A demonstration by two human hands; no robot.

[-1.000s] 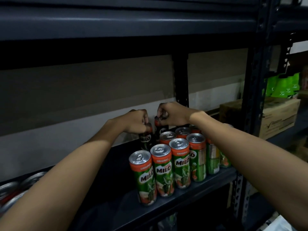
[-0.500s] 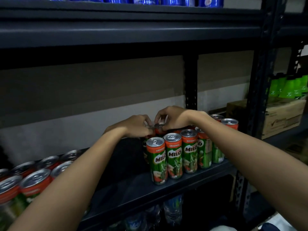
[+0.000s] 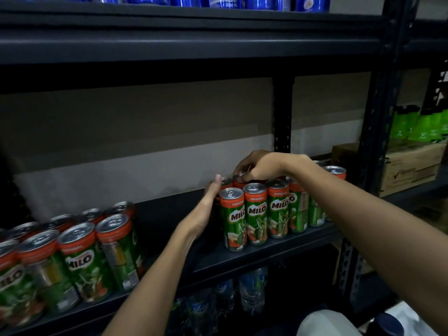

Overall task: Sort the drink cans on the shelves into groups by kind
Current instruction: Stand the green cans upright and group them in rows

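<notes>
Here my right hand (image 3: 260, 167) pinches a back-row Milo can (image 3: 238, 178) by its rim, left hand (image 3: 208, 204) flat against the cluster; slim, rigid, probably full and heavy, and tippy.

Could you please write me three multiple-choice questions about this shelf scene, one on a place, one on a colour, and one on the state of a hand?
1. Where is the right hand?
A. On top of a can in the back row of the right-hand Milo cans
B. On the cardboard box
C. On the top shelf

2. What colour are the cans on the top shelf?
A. Red
B. Blue
C. Yellow

3. How is the left hand held?
A. Curled round a bottle
B. Closed in a fist
C. Fingers straight, flat against the left side of the right-hand cans

Answers: 1 A, its fingertips curl over a can top behind the front row. 2 B, blue can bottoms show along the upper edge. 3 C, its straight fingers lie against the cluster's side.
</notes>
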